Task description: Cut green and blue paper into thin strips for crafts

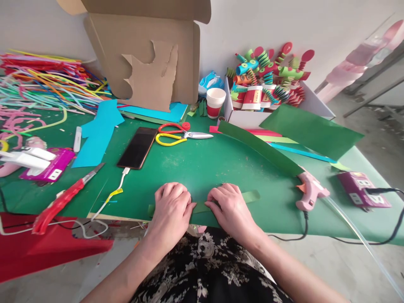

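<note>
A green paper strip (pixel 251 196) lies along the front edge of the green table (pixel 189 168), its right end showing past my right hand. My left hand (pixel 173 206) rests on the left part of the strip, fingers curled and pressed together. On the strip's right part sits my right hand (pixel 229 208), also with curled fingers. Both thumbs point inward, with a short stretch of strip visible between them. What the fingertips hold is hidden beneath the hands.
Scissors (pixel 184 135) and a phone (pixel 137 148) lie beyond my hands. A red-handled knife (pixel 66 200) is left; a pink glue gun (pixel 311 191) with its cord is right. Paper cups (pixel 216 102), a cardboard box (pixel 186 54) and a filled white box (pixel 249 118) stand behind.
</note>
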Motion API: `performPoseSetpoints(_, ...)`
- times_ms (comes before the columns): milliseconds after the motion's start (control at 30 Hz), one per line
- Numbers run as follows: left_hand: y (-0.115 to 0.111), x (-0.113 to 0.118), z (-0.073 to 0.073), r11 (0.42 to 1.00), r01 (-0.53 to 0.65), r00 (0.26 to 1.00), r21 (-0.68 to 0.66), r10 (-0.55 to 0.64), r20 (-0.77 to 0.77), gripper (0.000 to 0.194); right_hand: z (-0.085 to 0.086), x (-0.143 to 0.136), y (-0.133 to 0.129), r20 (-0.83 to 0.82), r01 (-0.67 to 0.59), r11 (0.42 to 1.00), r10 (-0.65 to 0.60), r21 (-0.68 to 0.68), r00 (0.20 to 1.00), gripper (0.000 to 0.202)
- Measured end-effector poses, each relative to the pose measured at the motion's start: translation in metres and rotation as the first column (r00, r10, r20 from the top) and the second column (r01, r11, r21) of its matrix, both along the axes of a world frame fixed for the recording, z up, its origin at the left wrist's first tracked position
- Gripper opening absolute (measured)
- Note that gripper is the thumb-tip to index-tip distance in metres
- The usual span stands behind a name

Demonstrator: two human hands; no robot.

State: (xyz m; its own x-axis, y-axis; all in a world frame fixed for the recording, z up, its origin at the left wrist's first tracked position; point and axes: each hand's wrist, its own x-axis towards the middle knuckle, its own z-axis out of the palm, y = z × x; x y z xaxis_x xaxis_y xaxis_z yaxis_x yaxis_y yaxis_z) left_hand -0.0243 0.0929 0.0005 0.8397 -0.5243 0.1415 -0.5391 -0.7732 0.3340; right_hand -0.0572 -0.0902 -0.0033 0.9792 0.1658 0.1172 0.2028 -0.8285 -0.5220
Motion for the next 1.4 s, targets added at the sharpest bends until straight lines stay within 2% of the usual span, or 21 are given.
performPoseSetpoints(400, 0.001, 0.003, -0.001, 1.000, -0.003, 1.000, -0.004, 0.003, -0.004, 0.020, 0.002, 0.001, 0.001, -0.020, -0.001, 0.998, 0.000, -0.057, 1.000, 0.015)
performPoseSetpoints(500, 0.002, -0.002, 0.001, 1.000, -0.005, 0.996, 0.009, 0.004, 0.088, 0.009, 0.004, 0.001, 0.001, -0.029, -0.014, 0.997, 0.012, -0.082, 1.000, 0.014)
performPoseSetpoints(533, 0.002, -0.006, 0.002, 1.000, 0.007, 0.988, -0.002, -0.007, 0.153, 0.003, 0.004, 0.001, 0.001, -0.031, -0.017, 0.996, 0.015, -0.085, 0.999, 0.013)
performPoseSetpoints(667, -0.001, -0.027, -0.003, 0.974, 0.216, 0.901, -0.063, -0.173, 0.399, 0.024, 0.005, 0.001, 0.002, -0.031, -0.018, 0.996, 0.015, -0.090, 0.999, 0.014)
performPoseSetpoints(733, -0.002, -0.037, -0.010, 0.954, 0.295, 0.875, -0.048, -0.249, 0.416, 0.027, 0.005, 0.000, 0.003, -0.033, -0.008, 0.995, 0.005, -0.095, 0.999, 0.014)
performPoseSetpoints(867, -0.002, -0.046, -0.023, 0.953, 0.300, 0.874, -0.035, -0.260, 0.410, 0.034, 0.003, 0.000, 0.002, -0.024, -0.004, 0.995, 0.002, -0.100, 1.000, 0.014)
performPoseSetpoints(1033, -0.003, -0.048, -0.026, 0.957, 0.291, 0.875, -0.012, -0.261, 0.407, 0.037, 0.001, -0.004, -0.019, 0.036, 0.027, 0.994, -0.023, -0.103, 0.999, 0.012)
performPoseSetpoints(1300, -0.009, -0.049, -0.019, 0.970, 0.241, 0.887, 0.028, -0.232, 0.400, 0.034, 0.000, -0.016, -0.083, 0.088, 0.113, 0.985, -0.102, -0.128, 0.991, 0.008)
performPoseSetpoints(1400, -0.012, -0.048, -0.018, 0.975, 0.220, 0.891, 0.015, -0.207, 0.405, 0.032, 0.000, -0.024, -0.090, 0.190, 0.268, 0.943, -0.231, -0.198, 0.954, 0.016)
